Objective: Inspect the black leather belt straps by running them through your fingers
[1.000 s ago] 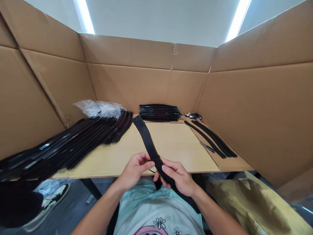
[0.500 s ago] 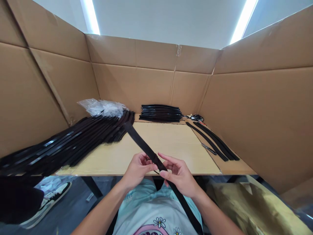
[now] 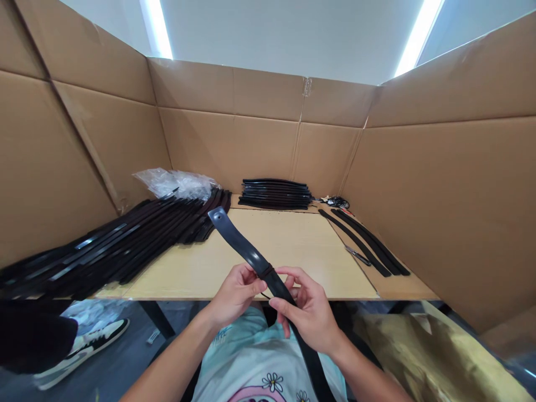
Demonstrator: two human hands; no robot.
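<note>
I hold a long black strap (image 3: 240, 243) over the near edge of the table. Its free end, with a small hole, rises up and to the left. My left hand (image 3: 234, 293) pinches the strap at a small black loop (image 3: 267, 272) wrapped round it. My right hand (image 3: 307, 312) grips the strap just below that loop, fingers curled round it. The strap's lower part runs down past my lap and out of view.
A large pile of black straps (image 3: 125, 240) covers the table's left side, with a clear plastic bag (image 3: 176, 183) behind. A smaller stack (image 3: 275, 194) lies at the back, two straps (image 3: 364, 237) and a metal tool (image 3: 357, 254) at right. Cardboard walls (image 3: 439, 190) enclose the wooden table (image 3: 301, 251).
The strap has turned so its flat glossy face and end hole show. My right hand's fingers have closed round it below the loop.
</note>
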